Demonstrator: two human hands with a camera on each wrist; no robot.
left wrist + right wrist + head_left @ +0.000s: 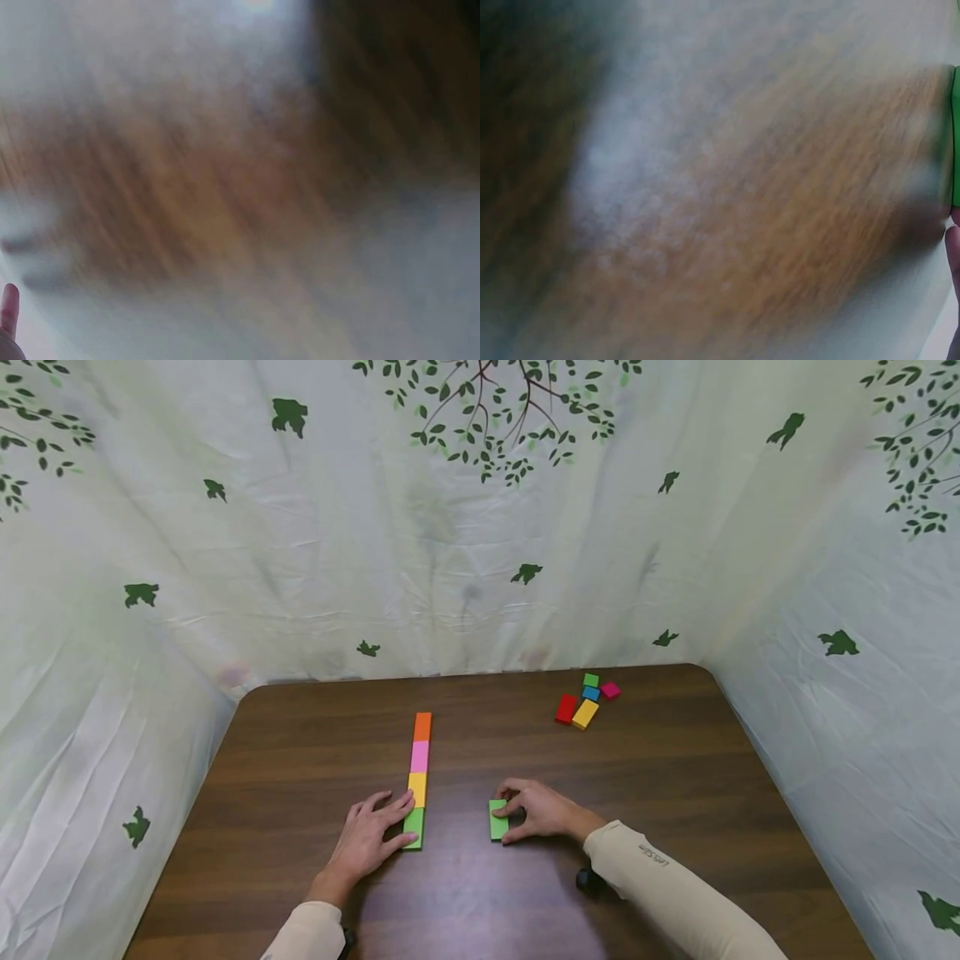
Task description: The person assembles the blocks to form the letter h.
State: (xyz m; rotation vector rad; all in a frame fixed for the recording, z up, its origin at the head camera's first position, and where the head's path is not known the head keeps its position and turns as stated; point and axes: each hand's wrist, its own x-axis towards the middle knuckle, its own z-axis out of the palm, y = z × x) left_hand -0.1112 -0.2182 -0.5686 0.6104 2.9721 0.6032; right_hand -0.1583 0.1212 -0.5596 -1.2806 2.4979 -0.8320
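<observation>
A straight row of flat blocks runs away from me in the head view: a green block [415, 822] nearest, then a yellow block [420, 787], a pink block [420, 757] and an orange block [423, 727] farthest. My left hand [363, 839] lies at the near end, its thumb on the green block and its fingers spread toward the yellow one. To the right, apart from the row, my right hand [543, 810] holds a second green block [497, 828] between thumb and fingers, at the tabletop. The right wrist view catches only that block's edge.
Toward the back right of the brown table [300, 793] lies a loose group: a red block [566, 709], a yellow block [585, 714], and smaller blue [591, 693], green [591, 680] and magenta [611, 691] blocks. A leaf-patterned white curtain [450, 543] surrounds the table.
</observation>
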